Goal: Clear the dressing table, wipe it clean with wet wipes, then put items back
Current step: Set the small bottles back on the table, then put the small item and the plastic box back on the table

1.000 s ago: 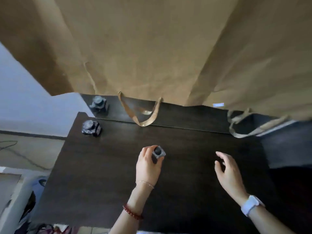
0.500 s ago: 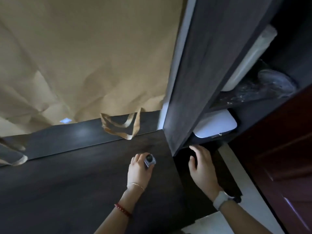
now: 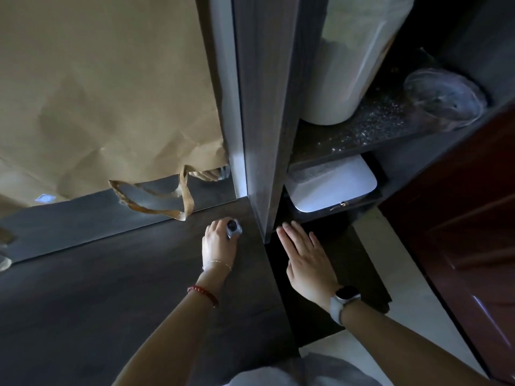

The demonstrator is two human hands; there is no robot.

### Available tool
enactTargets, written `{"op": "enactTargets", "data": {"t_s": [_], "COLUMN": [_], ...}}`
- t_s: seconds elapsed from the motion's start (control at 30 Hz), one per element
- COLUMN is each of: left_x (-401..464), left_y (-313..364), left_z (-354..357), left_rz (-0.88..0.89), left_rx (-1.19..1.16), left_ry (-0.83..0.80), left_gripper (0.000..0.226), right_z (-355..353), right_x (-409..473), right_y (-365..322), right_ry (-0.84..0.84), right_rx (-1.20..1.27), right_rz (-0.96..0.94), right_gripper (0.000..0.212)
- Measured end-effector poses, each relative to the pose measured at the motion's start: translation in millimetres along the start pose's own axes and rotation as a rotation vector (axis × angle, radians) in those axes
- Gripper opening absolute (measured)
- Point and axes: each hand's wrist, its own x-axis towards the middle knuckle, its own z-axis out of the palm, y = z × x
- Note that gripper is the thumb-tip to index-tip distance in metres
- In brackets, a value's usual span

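Our left fingers (image 3: pixel 216 228) are curled tight around a small bottle (image 3: pixel 233 229) with a dark cap, which pokes out at the one o'clock side of the left hand (image 3: pixel 219 247). The bottle sits low over the dressing table (image 3: pixel 97 296), near its back right corner, just beside the upright dark panel (image 3: pixel 263 107) at three o'clock of it; we cannot tell whether its base touches the wood. Our right fingers (image 3: pixel 296 236) lie straight and slightly spread, clamped on nothing, pointing toward eleven o'clock over the lower dark shelf (image 3: pixel 359 263) beyond that panel. The right hand (image 3: pixel 309 263) wears a white watch (image 3: pixel 344 300) at the wrist; the left wrist carries a thin chain and a red bead bracelet (image 3: pixel 203 293). At twelve o'clock of the right hand a white case (image 3: pixel 331 188) rests in a cubby. At ten o'clock of the bottle, a brown paper bag (image 3: pixel 106 87) covers the mirror, its handle (image 3: pixel 167 201) dangling.
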Motion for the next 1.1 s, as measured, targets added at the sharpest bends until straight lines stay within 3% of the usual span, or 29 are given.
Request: {"op": "enactTargets", "data": {"t_s": [0.4,0.57,0.73,0.83,0.93,1.0,1.1], "left_x": [31.5,7.2,-40.1,-51.6,-47.8,-44.1,-41.1], "left_y": [-1.1,2.6,27.9,52.3,77.9,87.8,89.0], "left_z": [10.2,7.0,-7.7,-16.9,-21.9,-20.3,-17.0], "left_rz": [0.061,0.089,0.336,0.443,0.483,0.476,0.451], "left_rx": [0.064,-0.052,-0.12,-0.204,-0.254,-0.263,-0.268], "left_ry": [-0.043,0.029,0.16,0.174,0.157,0.141,0.13], "left_gripper": [0.047,0.056,0.049,0.056,0.064,0.065,0.069], "right_z": [-4.0,-7.7,-29.0,-59.9,-85.1,-96.2,-103.8], "right_x": [0.2,1.3,4.2,7.9,27.9,50.4,81.8], "right_y": [-8.1,-8.4,-7.8,3.0,27.2,47.4,70.9], "right_ry": [-0.033,-0.043,-0.018,0.22,0.411,0.369,0.105], "right_rx": [0.003,0.047,0.36,0.461,0.337,0.185,0.052], "right_rz": [0.025,0.038,0.03,0.02,-0.011,0.027,0.111], "right_gripper": [0.086,0.084,0.048,0.03,0.023,0.032,0.054]}}
